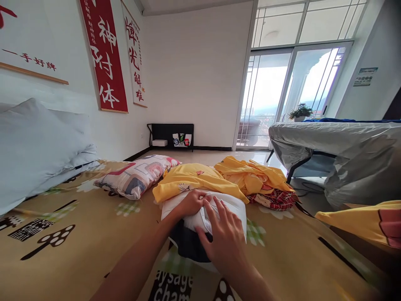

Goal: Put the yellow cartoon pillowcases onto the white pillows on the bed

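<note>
A white pillow (236, 205) with a dark panel (191, 244) on its near side lies on the bed in front of me. My left hand (194, 202) has its fingers curled into the white fabric at the top. Flat across the pillow's right part rests my right hand (224, 225), fingers spread. A yellow pillowcase (191, 175) with a drawn whiskered face lies at the pillow's far edge; whether it covers part of the pillow I cannot tell. Both palms hide the fabric beneath them.
A patterned cushion (138, 175) lies left of the yellow case; crumpled yellow cloth (253, 171) and red plaid fabric (275, 198) lie right. Grey-white pillows (40, 150) stand at the left wall. A plastic-covered table (338, 133) stands beyond the bed, and yellow fabric (354, 219) sits at right.
</note>
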Action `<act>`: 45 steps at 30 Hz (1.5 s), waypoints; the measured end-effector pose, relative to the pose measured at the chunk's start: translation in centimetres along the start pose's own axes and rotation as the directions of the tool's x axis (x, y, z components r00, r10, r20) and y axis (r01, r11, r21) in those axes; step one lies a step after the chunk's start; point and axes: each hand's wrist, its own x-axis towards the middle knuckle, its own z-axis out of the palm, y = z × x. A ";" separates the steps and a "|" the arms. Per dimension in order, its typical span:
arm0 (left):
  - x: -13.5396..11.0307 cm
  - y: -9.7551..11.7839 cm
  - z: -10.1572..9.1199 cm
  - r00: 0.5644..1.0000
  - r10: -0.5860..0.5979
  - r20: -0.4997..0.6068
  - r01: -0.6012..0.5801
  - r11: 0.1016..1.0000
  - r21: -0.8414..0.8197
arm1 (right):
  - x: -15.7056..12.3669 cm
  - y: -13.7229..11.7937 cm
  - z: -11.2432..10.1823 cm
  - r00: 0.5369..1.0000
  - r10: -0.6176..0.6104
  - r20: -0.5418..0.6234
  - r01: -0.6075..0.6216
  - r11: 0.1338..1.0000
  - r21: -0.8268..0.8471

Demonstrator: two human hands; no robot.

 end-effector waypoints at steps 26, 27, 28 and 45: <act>4.8 -2.9 -2.5 0.956 -0.058 -0.287 0.104 0.984 0.147 | 3.4 4.8 1.3 0.805 -0.070 0.589 0.040 0.997 0.063; 4.5 -3.2 -2.8 0.942 -0.055 -0.330 0.114 0.980 0.161 | 3.4 4.7 1.3 0.803 -0.069 0.592 0.037 0.997 0.066; 4.2 -3.4 -3.2 0.933 -0.046 -0.358 0.116 0.977 0.178 | 3.3 4.7 1.3 0.799 -0.071 0.597 0.036 0.997 0.070; 0.7 -5.8 -5.9 0.997 0.073 -0.019 -0.019 0.494 0.869 | 2.7 3.9 1.4 0.786 -0.103 0.610 0.045 0.993 0.110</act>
